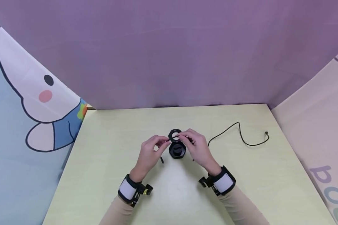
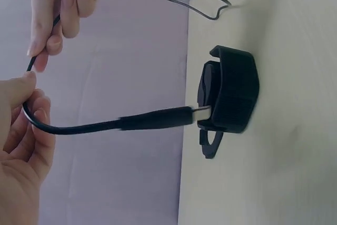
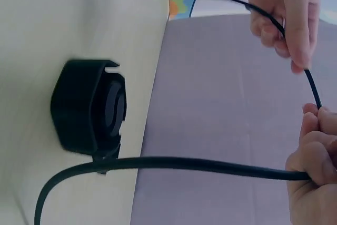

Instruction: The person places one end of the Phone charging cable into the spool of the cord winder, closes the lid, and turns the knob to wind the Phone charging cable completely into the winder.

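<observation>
A thin black cable stretches between both hands above a small black many-sided case [image 1: 177,150]. Pinching the cable near its plug end is the left hand [image 1: 151,151], with thumb and fingertips. The right hand [image 1: 196,147] grips it a short way along, its fingers curled round it. From the left hand hangs the plug [image 2: 158,118], with a flat metal tip. In the left wrist view the tip overlaps the case; whether they touch I cannot tell. The case stands open on the table, its ring-shaped lid [image 1: 171,135] tipped back. A curved raised shape [image 3: 114,108] shows inside.
The cable's far length [image 1: 239,131] winds across the right side of the pale wooden table [image 1: 101,175], ending in another connector [image 1: 266,133]. A purple cloth [image 1: 169,62] hangs behind the table. Printed cloths stand at left [image 1: 14,131] and right [image 1: 312,125].
</observation>
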Available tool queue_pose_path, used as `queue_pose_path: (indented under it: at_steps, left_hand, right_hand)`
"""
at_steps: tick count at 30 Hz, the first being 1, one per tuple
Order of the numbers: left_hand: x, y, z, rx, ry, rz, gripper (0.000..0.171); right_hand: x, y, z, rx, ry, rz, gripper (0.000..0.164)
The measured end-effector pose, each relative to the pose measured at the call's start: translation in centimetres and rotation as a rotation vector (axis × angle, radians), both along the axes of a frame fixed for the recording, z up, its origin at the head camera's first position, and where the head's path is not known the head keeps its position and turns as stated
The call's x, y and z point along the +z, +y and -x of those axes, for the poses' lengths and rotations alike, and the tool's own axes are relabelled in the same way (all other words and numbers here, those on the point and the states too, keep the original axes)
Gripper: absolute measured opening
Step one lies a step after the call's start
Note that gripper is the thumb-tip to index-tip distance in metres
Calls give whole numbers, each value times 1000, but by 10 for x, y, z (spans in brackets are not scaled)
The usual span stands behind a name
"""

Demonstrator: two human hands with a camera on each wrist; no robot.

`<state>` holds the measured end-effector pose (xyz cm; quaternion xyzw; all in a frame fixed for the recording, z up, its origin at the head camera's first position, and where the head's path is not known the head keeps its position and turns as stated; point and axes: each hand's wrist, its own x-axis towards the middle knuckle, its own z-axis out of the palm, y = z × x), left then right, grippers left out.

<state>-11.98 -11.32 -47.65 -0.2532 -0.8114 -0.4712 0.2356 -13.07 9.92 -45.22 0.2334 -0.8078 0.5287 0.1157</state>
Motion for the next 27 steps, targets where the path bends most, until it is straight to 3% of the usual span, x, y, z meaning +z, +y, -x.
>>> queue_pose_path:
  at_steps: [9, 17, 27]
  left_hand:
    - [-7, -1, 3, 18, -59, 107, 15]
    - [-18, -4, 6, 8, -113, 187, 16]
    - [-31, 1, 7, -11, -130, 209, 14]
  right_hand:
    - [-12, 18, 4, -88, -17, -73, 10]
    - [-25, 27, 1, -140, -171, -69, 15]
    - [-40, 29, 1, -156, -323, -128, 16]
